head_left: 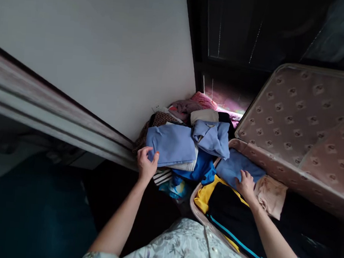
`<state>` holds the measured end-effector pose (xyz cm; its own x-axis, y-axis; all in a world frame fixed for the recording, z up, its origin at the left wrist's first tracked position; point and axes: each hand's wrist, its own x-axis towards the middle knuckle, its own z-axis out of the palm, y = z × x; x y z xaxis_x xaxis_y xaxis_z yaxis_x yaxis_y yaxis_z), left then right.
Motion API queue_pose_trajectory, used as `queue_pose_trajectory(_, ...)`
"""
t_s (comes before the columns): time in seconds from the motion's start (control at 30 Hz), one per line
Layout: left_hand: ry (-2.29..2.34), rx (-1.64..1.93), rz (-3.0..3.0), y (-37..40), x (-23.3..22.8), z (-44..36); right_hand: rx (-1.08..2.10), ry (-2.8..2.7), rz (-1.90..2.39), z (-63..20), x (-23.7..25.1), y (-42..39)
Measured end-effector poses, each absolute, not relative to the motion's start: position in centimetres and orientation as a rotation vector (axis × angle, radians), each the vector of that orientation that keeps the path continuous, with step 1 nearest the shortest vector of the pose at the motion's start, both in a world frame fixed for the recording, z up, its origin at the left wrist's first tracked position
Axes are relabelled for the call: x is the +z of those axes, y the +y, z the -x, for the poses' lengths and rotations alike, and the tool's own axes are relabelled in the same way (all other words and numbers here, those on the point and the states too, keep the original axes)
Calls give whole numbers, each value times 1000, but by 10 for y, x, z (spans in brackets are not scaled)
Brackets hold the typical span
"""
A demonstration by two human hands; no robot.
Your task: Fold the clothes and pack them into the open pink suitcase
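Observation:
My left hand is at the lower left corner of a folded periwinkle-blue garment on top of a clothes pile. Its thumb and fingers are apart, with nothing visibly gripped. My right hand is over the open suitcase, fingers loosely bent and touching or just above a blue folded garment inside. Beside that hand lies a pale pink folded cloth. A yellow garment and a black garment with a turquoise strip fill the near part of the case.
Another blue garment lies crumpled on the pile, above a bright blue cloth. The patterned suitcase lid stands raised at the right. A white panel with a ridged edge borders the pile on the left. Dark window blinds hang behind.

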<state>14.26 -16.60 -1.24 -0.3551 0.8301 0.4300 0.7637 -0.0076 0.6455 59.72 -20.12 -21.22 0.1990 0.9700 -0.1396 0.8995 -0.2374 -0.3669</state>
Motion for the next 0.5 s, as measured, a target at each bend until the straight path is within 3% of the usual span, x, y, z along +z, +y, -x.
queue_pose_trajectory(0.1, 2213, 1093, -1912, -160, -19, -135, 433, -1619, 1961, -579, -179, -184)
queue_pose_trajectory(0.2, 2236, 1018, -1970, -169, -29, -147, 572, -1389, 1825, -564, -139, -149)
queue_pose_trajectory(0.33, 2208, 1093, -2017, -181, -34, -156, 851, -1193, 1736, -551, -93, -94)
queue_pose_trajectory(0.5, 2113, 1249, -2049, -194, -33, -140, 923, -1148, 1660, -533, -66, -51)
